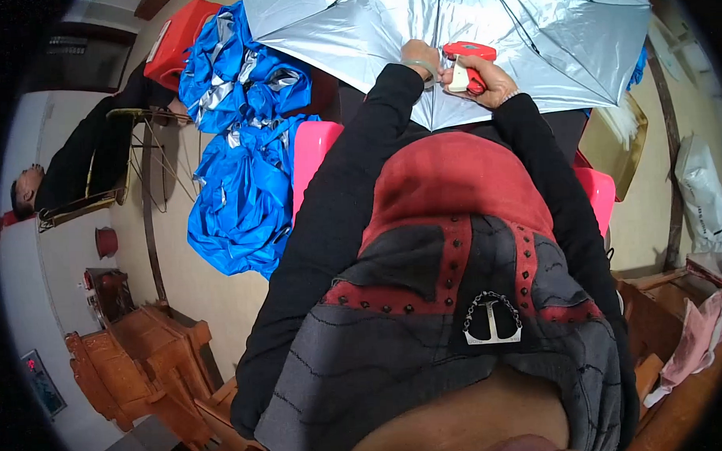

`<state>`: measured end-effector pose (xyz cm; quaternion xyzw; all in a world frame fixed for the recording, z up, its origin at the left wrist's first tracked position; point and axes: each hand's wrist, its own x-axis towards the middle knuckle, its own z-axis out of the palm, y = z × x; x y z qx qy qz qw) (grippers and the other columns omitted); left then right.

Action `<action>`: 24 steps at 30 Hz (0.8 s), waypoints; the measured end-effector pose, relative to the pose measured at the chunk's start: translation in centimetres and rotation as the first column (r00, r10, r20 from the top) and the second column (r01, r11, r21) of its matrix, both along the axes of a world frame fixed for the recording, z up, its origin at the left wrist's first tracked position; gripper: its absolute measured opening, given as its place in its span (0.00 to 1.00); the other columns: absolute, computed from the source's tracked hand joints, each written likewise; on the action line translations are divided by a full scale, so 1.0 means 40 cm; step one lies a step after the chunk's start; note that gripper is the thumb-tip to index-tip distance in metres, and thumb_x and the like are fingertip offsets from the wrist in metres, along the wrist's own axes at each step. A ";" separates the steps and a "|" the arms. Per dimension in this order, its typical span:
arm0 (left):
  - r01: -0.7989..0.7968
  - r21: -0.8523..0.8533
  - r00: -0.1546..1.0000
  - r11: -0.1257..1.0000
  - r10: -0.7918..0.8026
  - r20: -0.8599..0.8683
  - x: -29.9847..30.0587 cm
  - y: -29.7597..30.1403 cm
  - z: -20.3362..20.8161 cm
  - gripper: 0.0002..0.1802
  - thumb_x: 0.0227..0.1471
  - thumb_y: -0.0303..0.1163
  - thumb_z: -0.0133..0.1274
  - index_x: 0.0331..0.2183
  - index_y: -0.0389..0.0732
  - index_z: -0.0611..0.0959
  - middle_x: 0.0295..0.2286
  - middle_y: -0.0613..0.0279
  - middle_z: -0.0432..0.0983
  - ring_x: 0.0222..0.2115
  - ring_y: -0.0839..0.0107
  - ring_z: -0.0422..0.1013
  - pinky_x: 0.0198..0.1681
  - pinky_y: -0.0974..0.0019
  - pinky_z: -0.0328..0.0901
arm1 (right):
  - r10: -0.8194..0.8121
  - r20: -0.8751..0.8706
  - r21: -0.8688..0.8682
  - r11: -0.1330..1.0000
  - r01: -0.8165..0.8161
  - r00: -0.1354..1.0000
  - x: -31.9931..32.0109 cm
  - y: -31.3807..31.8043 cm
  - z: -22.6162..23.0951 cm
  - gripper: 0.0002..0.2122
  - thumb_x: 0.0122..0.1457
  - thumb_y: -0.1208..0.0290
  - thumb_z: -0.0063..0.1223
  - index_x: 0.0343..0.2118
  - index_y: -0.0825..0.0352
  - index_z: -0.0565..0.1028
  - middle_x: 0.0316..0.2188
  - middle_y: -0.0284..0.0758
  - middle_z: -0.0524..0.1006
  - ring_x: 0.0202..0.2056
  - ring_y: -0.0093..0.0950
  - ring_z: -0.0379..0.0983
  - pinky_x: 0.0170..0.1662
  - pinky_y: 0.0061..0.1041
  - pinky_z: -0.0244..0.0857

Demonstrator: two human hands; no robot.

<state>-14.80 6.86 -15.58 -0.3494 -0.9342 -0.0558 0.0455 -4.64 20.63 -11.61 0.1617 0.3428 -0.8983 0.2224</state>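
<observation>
A spread umbrella canopy (pixel 578 59), silvery on the side facing me and crossed by dark ribs, fills the area in front of me. My right hand (pixel 489 79) is wrapped round a red-and-white hand tool (pixel 470 50) over the canopy; its exact kind is unclear. Just left of it, my left hand (pixel 419 55) has its fingers bent close by the tool's front, at the canopy. What those fingers pinch, if anything, is hidden. Both hands are almost touching.
Crumpled blue fabric with silver lining (pixel 241 198) is heaped at my left beside a pink plastic seat (pixel 314 147) and a red plastic stool (pixel 181 42). Carved wooden chairs (pixel 135 361) stand behind. Another person (pixel 88 159) is at far left; a box (pixel 625 157) sits at right.
</observation>
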 end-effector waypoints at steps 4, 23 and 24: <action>-0.066 -0.034 0.984 0.997 0.071 0.164 0.023 -0.002 0.030 0.13 0.44 0.33 0.43 0.24 0.39 0.81 0.21 0.57 0.76 0.23 0.65 0.73 0.29 0.65 0.68 | -0.015 -0.029 0.035 0.999 0.016 0.999 0.011 -0.005 -0.003 0.15 0.52 0.70 0.46 0.41 0.71 0.64 0.29 0.42 0.74 0.30 0.33 0.73 0.38 0.34 0.69; -0.432 0.359 0.577 0.827 -0.052 0.815 -0.017 -0.025 0.005 0.11 0.45 0.32 0.44 0.18 0.43 0.80 0.18 0.64 0.75 0.18 0.73 0.72 0.22 0.70 0.66 | -0.030 -0.067 0.036 0.999 0.033 0.997 0.012 -0.001 0.012 0.11 0.52 0.72 0.46 0.36 0.72 0.66 0.27 0.42 0.73 0.28 0.32 0.73 0.37 0.35 0.70; -0.293 0.421 0.723 0.859 -0.089 0.685 -0.035 -0.041 -0.021 0.12 0.46 0.31 0.43 0.18 0.41 0.79 0.16 0.63 0.74 0.16 0.73 0.71 0.20 0.71 0.65 | -0.020 -0.072 0.031 0.999 0.023 0.997 0.010 -0.009 0.020 0.11 0.52 0.72 0.46 0.36 0.72 0.66 0.27 0.42 0.73 0.28 0.32 0.73 0.36 0.35 0.70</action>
